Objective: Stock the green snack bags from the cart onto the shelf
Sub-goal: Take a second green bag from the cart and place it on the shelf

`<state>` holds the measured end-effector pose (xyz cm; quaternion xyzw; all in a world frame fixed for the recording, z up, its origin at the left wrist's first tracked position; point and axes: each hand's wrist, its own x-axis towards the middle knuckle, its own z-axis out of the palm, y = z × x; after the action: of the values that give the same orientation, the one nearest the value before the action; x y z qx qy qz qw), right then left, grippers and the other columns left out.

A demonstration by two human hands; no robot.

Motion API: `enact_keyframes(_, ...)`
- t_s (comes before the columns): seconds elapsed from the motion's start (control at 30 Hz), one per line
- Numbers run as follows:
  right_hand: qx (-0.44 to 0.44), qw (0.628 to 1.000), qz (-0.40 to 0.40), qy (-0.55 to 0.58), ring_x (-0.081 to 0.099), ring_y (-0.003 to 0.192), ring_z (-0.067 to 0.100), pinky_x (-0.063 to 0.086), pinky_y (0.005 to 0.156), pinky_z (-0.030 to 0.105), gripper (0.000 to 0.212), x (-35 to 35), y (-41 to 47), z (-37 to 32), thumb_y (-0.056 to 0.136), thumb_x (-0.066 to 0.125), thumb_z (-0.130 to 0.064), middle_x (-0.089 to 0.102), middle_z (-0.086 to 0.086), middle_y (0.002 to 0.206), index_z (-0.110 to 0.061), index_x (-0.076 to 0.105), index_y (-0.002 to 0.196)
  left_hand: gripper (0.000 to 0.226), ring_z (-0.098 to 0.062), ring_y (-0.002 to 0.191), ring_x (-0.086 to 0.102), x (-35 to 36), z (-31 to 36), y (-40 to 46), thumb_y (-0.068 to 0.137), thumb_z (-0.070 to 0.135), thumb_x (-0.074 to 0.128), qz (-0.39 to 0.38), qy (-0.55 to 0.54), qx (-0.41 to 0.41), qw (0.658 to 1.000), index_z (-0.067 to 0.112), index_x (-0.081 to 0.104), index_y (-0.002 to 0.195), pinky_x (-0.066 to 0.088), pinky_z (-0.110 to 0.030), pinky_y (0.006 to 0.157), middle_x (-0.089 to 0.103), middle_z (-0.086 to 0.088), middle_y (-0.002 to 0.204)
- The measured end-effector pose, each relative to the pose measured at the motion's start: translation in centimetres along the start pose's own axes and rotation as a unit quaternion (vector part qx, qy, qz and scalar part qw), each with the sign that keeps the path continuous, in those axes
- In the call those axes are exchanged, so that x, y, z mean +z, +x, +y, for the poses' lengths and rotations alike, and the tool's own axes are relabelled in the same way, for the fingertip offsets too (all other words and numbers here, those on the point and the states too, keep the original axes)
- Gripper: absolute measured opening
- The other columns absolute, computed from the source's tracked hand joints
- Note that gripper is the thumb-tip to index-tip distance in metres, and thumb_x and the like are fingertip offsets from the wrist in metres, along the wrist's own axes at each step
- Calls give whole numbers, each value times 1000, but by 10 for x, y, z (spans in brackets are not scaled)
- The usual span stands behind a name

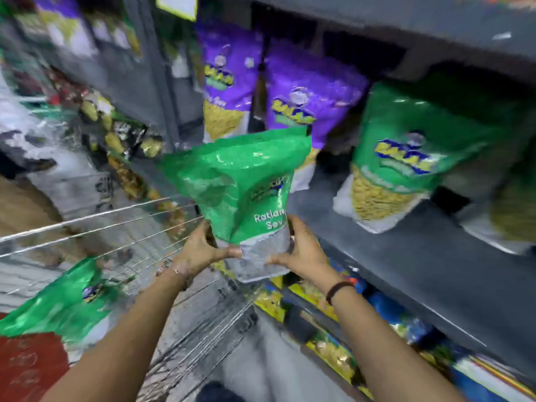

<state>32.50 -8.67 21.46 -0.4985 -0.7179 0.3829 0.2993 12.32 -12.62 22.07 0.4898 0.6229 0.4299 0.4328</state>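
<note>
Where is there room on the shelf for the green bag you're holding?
Bare shelf shows between the purple bags and the standing green bag, right behind the held bag. Farther right looks crowded with more green bags.

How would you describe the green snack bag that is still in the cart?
Find the wire shopping cart on the left. Low in it lies a glossy green snack bag. No hand touches it, unlike the same green bag held near the shelf.
</note>
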Motion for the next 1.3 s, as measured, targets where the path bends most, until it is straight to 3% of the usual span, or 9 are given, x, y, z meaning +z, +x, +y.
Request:
enact_keyframes(0.17,33,989,147,-4,56,94,9,43,75,7,71,-103,-83,29,49,87,-15,55,-13,98,-37,43,101,58,-14,90,54,106,60,-11,49,16,86,-102,85,102,986,22,47,91,40,-11,76,58,3,94)
enact_keyframes(0.3,78,966,244,19,55,106,20,46,91,30,68,-173,-142,56,54,84,-10,58,2,110,-21,44,109,62,-5,85,51,199,103,-14,47,24,87,-183,99,195,958,21,52,98,31,10,57,52,20,85)
enact_keyframes(0.43,107,940,323,33,50,93,0,37,74,-3,72,-220,-164,81,60,81,-5,49,-24,101,-25,36,113,73,-11,105,51,275,135,0,52,18,85,-276,77,219,933,12,48,114,37,-1,79,57,9,106)
enact_keyframes(0.57,129,928,343,71,48,118,22,40,98,28,70,-244,-153,111,64,76,2,50,0,119,-21,34,116,85,-12,113,44,328,144,23,59,13,82,-336,75,200,917,10,34,128,36,-6,85,48,2,118)
enact_keyframes(0.67,142,928,336,73,44,124,25,42,103,36,77,-252,-140,133,68,74,-1,49,2,129,-10,30,131,84,-14,118,42,346,134,45,63,13,79,-321,68,172,929,8,29,131,38,-25,96,46,-2,130)
enact_keyframes(0.77,137,939,313,43,49,112,13,41,80,0,69,-262,-133,145,69,75,-6,49,-24,111,-27,33,119,84,-26,128,37,349,116,50,65,10,77,-268,21,160,950,6,26,132,34,-42,107,39,-14,140)
enact_keyframes(0.87,139,944,291,71,48,115,14,45,94,21,68,-264,-134,150,67,76,-4,47,-24,111,-27,30,113,81,-37,121,39,357,93,30,58,12,82,-158,3,156,975,2,34,122,37,-53,102,38,-22,130)
enact_keyframes(1.1,163,893,419,-16,52,100,16,44,78,29,66,-222,-142,146,58,82,-25,48,-7,104,-31,31,100,56,-35,115,47,365,93,38,74,-4,64,-161,-38,161,973,-2,34,122,41,-33,88,40,-24,129)
enact_keyframes(1.3,129,924,359,20,32,132,11,30,108,25,86,-223,-143,142,73,72,-10,33,0,144,-15,18,139,75,-20,116,42,364,89,16,61,12,79,-225,-33,218,949,16,35,122,46,-40,93,29,0,121)
